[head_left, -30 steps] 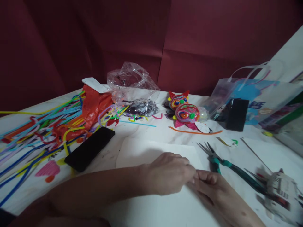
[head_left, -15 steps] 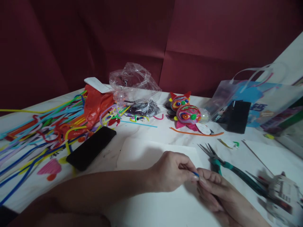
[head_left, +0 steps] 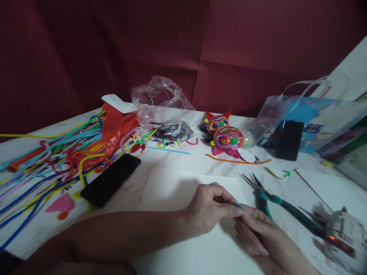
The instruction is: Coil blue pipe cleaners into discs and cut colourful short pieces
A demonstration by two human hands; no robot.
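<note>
Over a white sheet [head_left: 183,248], my left hand [head_left: 209,208] and my right hand [head_left: 255,229] meet at the fingertips. Between them shows a small blue piece [head_left: 237,206], pinched by my left thumb and fingers. My right thumb and fingers close on the same spot; most of the piece is hidden by the fingers. Green-handled long-nose pliers [head_left: 292,212] lie just beyond and right of my right hand.
Colourful fuzzy stems [head_left: 43,183] and a black phone [head_left: 111,179] lie left. Behind are a clear plastic bag [head_left: 163,99], two decorated animal figures [head_left: 228,140] and an orange stem [head_left: 237,160]. A glue gun-like tool [head_left: 344,236] sits right, near a translucent bag [head_left: 323,118].
Both hands have shifted slightly, with the fingertips closer together around the blue piece. An orange-red light now shows on the tool at the right.
</note>
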